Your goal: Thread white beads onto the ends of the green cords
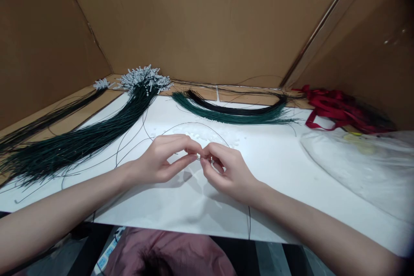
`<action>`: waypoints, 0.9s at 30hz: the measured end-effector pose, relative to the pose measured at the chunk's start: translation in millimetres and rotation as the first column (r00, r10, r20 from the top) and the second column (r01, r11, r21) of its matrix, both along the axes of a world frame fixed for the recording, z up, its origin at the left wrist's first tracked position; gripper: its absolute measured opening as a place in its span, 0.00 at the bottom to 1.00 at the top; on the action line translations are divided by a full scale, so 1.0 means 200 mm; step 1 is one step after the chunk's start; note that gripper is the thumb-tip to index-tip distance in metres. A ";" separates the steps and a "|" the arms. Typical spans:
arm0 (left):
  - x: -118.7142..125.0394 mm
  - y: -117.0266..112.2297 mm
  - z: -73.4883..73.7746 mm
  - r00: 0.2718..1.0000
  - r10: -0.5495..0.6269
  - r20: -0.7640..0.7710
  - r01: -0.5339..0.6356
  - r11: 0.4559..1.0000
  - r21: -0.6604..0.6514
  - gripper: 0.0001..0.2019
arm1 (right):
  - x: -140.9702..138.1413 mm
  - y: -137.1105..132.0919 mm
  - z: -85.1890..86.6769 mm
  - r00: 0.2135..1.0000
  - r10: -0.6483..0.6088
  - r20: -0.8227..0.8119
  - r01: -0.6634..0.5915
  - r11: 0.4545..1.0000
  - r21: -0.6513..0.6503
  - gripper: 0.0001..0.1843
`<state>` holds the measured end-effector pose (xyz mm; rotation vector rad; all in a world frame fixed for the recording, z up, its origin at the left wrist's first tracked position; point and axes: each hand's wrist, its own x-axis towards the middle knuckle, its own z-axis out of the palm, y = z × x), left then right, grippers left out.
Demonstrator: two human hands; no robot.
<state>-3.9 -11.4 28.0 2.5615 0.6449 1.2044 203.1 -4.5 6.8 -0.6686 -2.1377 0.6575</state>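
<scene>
My left hand (163,159) and my right hand (226,170) meet over the middle of the white table (274,159), fingertips pinched together. Between them they hold a thin dark string (194,124) that loops in an arc behind the hands and trails off the front edge. A tiny bit shows at my right fingertips; I cannot make out what it is. Small white beads (202,134) lie scattered just behind the hands.
A large bundle of dark green strings with white tips (97,131) fans out at the left. A curved green and black string bundle (233,112) lies at the back. Red ribbons (339,110) and a clear plastic bag (359,168) sit at the right. Cardboard walls surround the table.
</scene>
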 end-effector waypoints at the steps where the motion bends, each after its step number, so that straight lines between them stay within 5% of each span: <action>1: 0.00 0.00 0.00 1.000 0.000 0.000 0.000 1.000 -0.001 0.07 | 0.00 0.00 0.00 1.000 0.001 -0.004 -0.001 1.000 0.002 0.05; 27: -0.02 0.00 -0.02 0.997 -0.014 -0.073 0.009 0.997 -0.077 0.06 | -0.01 0.00 0.00 0.998 0.011 0.059 -0.010 1.000 -0.006 0.09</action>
